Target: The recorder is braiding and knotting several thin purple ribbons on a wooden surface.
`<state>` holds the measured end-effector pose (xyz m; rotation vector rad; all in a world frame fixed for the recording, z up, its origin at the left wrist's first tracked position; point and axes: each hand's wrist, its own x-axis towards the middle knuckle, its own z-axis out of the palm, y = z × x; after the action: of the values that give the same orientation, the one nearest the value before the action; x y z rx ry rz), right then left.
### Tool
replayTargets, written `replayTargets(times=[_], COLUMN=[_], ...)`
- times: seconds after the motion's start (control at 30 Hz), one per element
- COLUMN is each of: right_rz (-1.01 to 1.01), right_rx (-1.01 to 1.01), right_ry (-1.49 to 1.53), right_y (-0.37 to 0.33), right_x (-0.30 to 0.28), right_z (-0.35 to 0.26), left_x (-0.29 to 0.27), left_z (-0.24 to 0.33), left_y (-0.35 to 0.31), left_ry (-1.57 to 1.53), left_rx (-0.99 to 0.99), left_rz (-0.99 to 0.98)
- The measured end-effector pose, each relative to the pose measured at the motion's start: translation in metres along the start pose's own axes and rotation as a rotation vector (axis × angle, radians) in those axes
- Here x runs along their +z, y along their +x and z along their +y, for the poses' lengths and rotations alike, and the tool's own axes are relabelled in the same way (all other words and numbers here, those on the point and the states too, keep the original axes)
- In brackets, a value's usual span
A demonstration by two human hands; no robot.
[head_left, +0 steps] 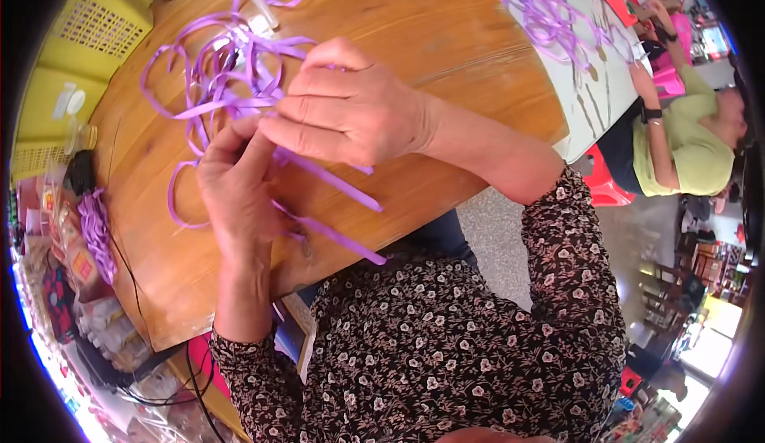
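Note:
Both my hands meet over the wooden table, pinching purple ribbon between them. My left hand has thumb and forefinger pressed together on the ribbon. Over it, my right hand reaches across with bent fingers closed at the same spot; the exact grip is hidden behind the knuckles. Several cut ribbon ends stick out below my hands toward the table's front edge. Just beyond, a loose tangle of purple ribbon spreads over the wood, with a bright light shining among its loops.
A yellow plastic basket stands at the far left. Below it hang a bundle of purple ribbon and packaged goods. To the right, a white marbled table bears another ribbon heap. A person in light green sits beside it.

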<state>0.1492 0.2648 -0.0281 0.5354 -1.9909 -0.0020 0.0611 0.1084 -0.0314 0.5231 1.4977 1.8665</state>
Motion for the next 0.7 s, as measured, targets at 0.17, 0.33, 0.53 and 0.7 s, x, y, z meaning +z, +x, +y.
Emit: replayTargets(times=[0.17, 0.33, 0.53, 0.7], right_rz=[0.043, 0.043, -0.001, -0.165], right_rx=[-0.021, -0.029, 0.106, 0.376], right_ry=[0.032, 0.065, 0.107, 0.208], right_y=[-0.004, -0.003, -0.005, 0.000], right_x=[0.001, -0.001, -0.002, -0.002], right_z=[0.003, 0.003, 0.010, 0.012], left_x=[-0.001, 0.002, -0.002, 0.007], left_z=[-0.006, 0.003, 0.002, 0.005], left_y=[0.004, 0.002, 0.004, 0.008], left_ry=[-0.048, -0.085, 0.050, -0.028], left_rx=[-0.030, -0.116, -0.113, -0.042], left_rz=[-0.007, -0.010, 0.016, -0.017])
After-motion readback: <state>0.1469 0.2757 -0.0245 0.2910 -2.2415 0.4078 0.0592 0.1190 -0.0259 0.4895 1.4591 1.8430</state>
